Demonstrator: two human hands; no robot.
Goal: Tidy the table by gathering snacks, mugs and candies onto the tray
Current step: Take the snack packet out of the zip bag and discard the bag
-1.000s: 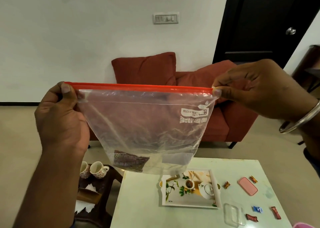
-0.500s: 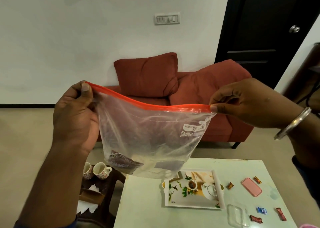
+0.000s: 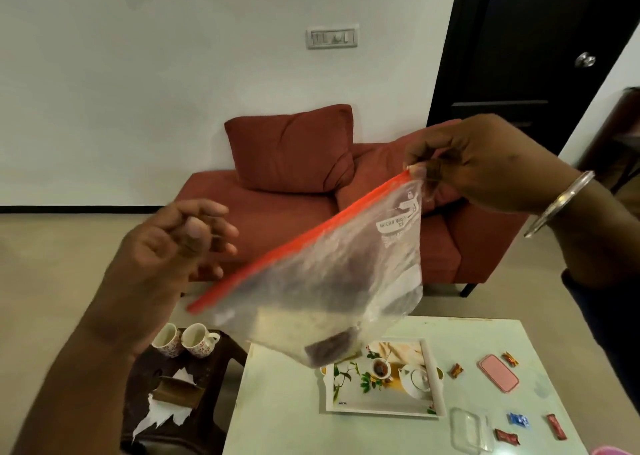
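Right hand [image 3: 485,164] pinches clear orange-zip plastic bag [image 3: 332,281] by one corner — left hand [image 3: 173,247] loosely curled, holding nothing.

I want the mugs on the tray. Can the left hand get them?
Probably yes: the left hand holds nothing, and the two mugs stand uncovered on the dark stool below it.

**Colours and patterns around the tray**

The tray [image 3: 382,409] is white with a leaf-and-teapot print. Above it hangs a clear bag [image 3: 332,281] with an orange strip. Right: a pink case [image 3: 498,373], a blue candy [image 3: 518,420]. Left: red-dotted white mugs [image 3: 199,340].
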